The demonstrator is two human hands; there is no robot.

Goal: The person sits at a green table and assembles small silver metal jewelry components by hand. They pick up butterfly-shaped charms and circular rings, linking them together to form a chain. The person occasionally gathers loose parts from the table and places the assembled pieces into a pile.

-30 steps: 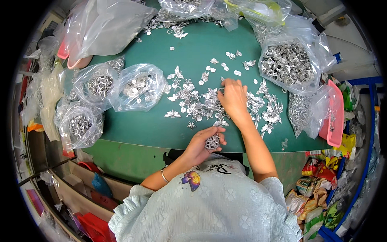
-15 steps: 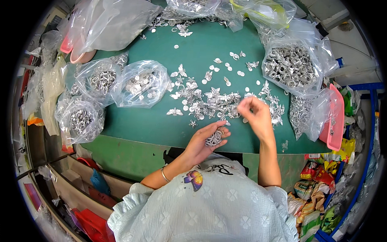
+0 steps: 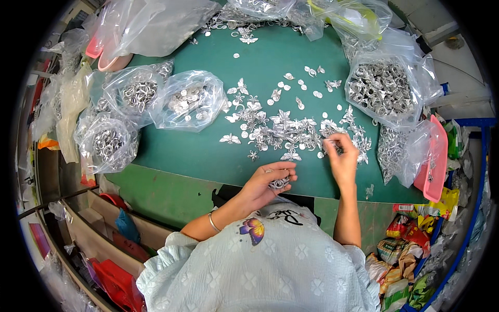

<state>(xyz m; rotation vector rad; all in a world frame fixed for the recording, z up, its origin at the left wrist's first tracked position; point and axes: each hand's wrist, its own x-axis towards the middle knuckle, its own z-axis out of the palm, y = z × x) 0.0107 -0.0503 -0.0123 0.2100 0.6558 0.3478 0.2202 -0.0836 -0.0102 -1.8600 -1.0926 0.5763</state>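
Note:
Above the table's front edge, my left hand (image 3: pixel 258 185) is curled around a clump of silver-coloured metal rings (image 3: pixel 279 182), which shows between the thumb and fingers. My right hand (image 3: pixel 344 162) is at the right part of a loose pile of silver-coloured metal charms (image 3: pixel 285 129), its thumb and fingers bent together. Silvery metal shows by these fingertips, but whether it is held or lies behind them I cannot make out. The charms are winged and flower-like, with small round discs scattered among them.
Clear bags of metal rings (image 3: pixel 107 139) and of discs (image 3: pixel 188 101) stand on the left of the green table (image 3: pixel 192 156). On the right are a large open bag of metal parts (image 3: pixel 383 87) and a pink tray (image 3: pixel 435 161). More filled bags line the far edge.
My right hand has moved slightly right and down to the pile, its fingers curling. My left thumb has closed further over the rings. The whole view has shifted a little.

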